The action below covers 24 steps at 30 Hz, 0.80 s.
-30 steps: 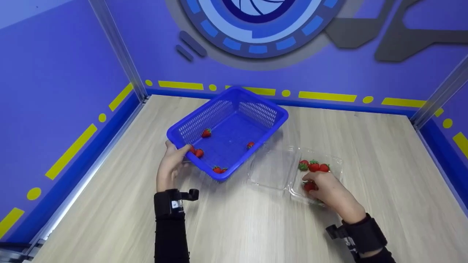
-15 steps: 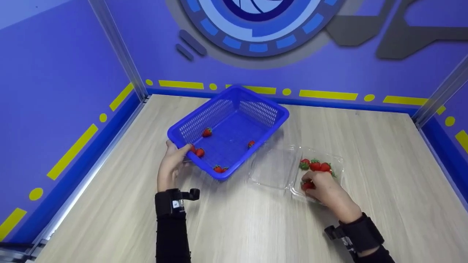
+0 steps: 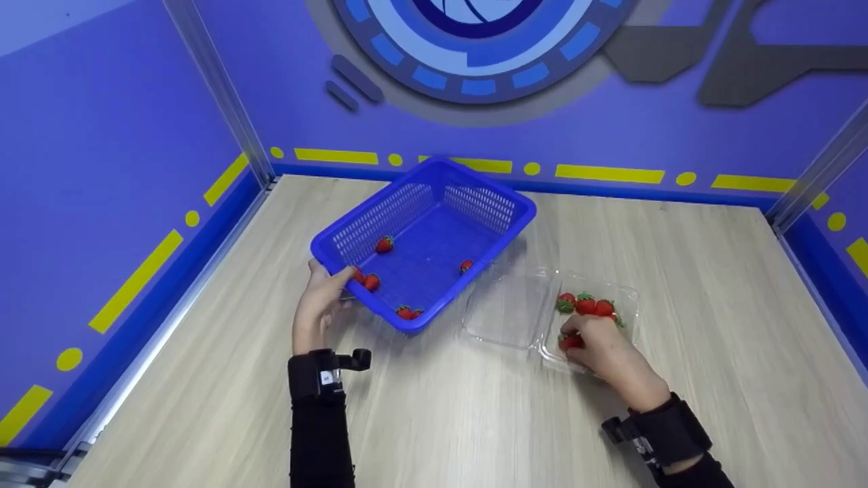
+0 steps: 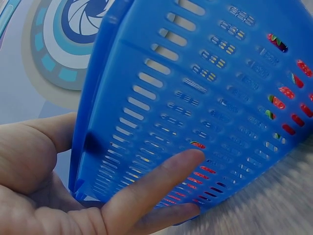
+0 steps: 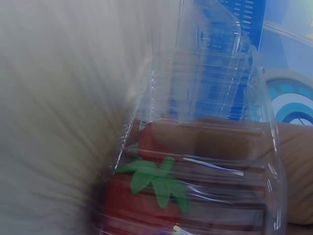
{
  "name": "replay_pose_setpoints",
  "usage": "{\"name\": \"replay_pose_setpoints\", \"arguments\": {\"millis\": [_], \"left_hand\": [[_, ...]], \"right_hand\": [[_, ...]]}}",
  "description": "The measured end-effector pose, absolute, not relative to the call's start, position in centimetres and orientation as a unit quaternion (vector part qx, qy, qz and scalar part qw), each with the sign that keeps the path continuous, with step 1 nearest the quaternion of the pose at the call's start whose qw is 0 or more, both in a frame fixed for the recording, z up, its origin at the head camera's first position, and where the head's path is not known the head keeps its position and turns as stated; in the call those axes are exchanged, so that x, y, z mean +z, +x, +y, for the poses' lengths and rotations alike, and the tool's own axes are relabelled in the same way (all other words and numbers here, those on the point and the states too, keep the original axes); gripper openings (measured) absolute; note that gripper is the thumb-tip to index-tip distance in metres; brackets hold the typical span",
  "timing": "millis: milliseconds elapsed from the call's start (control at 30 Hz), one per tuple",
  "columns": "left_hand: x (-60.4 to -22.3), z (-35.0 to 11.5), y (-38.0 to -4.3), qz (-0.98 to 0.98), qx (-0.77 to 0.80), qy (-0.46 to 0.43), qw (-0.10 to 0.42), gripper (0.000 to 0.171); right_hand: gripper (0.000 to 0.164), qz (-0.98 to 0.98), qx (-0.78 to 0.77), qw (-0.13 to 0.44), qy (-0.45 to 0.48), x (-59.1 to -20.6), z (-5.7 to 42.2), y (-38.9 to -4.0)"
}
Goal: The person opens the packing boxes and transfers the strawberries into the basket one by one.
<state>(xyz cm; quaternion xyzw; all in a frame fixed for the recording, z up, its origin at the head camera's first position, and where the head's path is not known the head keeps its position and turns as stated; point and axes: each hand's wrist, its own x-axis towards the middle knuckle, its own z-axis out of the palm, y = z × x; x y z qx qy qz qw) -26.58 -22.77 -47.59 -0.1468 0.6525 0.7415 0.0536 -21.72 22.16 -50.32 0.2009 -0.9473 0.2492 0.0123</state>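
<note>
My left hand [image 3: 317, 305] grips the near left corner of a blue plastic basket [image 3: 444, 234], thumb over the rim and fingers against the slotted outer wall. That corner is tilted toward me. Inside the basket lie several strawberries, one [image 3: 384, 244] by the left wall and another [image 3: 466, 266] near the right side. On the right, my right hand [image 3: 610, 352] reaches into an open clear plastic clamshell box [image 3: 629, 298], its fingers pinching a strawberry [image 3: 570, 342] low in the box. More strawberries [image 3: 585, 304] line the far part; my hand partly hides one. A green-leaved strawberry [image 5: 146, 200] shows through the wall in the right wrist view.
The clamshell's clear lid [image 3: 508, 312] lies folded open to the left, close to the basket's right side. Wood-grain tabletop [image 3: 461, 420] spreads in front. Blue panels [image 3: 122, 135] close off the back and sides.
My right hand has shifted slightly left and away from me within the clamshell box, with the strawberry at its fingertips. The left hand and basket hold almost the same pose.
</note>
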Motion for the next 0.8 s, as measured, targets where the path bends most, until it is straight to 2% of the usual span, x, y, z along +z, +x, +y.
{"name": "replay_pose_setpoints", "arguments": {"millis": [300,567,800], "left_hand": [[-47.6,-22.6,-26.5,0.648,0.746,-0.143,0.054,0.094],[-47.7,-22.6,-26.5,0.648,0.748,-0.135,0.048,0.09],[-47.6,-22.6,-26.5,0.659,0.737,-0.142,0.044,0.089]], "right_hand": [[0.024,-0.946,0.257,0.005,0.196,-50.2,22.4,-21.8],[0.024,-0.948,0.237,0.048,0.208,-49.7,22.7,-21.6],[0.028,-0.953,0.23,0.062,0.185,-47.4,22.6,-20.9]]}}
